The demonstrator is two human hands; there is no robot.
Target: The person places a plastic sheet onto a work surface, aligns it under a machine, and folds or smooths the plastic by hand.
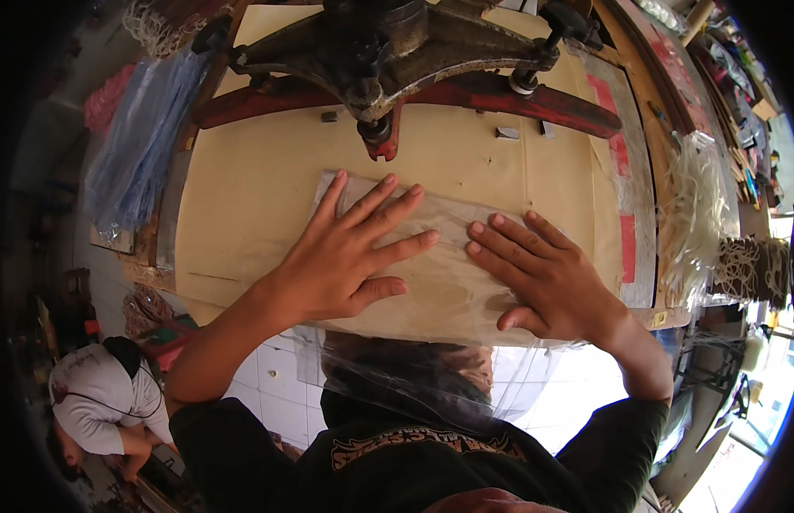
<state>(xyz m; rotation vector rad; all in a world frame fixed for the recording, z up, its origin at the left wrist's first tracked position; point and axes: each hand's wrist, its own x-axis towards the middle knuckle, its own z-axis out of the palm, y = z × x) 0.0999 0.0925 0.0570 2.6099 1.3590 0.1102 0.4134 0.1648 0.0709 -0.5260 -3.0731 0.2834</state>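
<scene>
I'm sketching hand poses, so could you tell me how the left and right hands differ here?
The left hand has its fingers fanned apart; the right hand keeps most of its fingers close together. The left hand's fingers reach nearer the red notched tip, while the right hand's stop farther from it. Both are bare and palm down over the clear plastic sheet.

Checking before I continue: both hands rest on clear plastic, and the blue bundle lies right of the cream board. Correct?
Wrong side: the head view shows the blue bundle left of the cream board. The left hand and right hand rest on clear plastic.
</scene>
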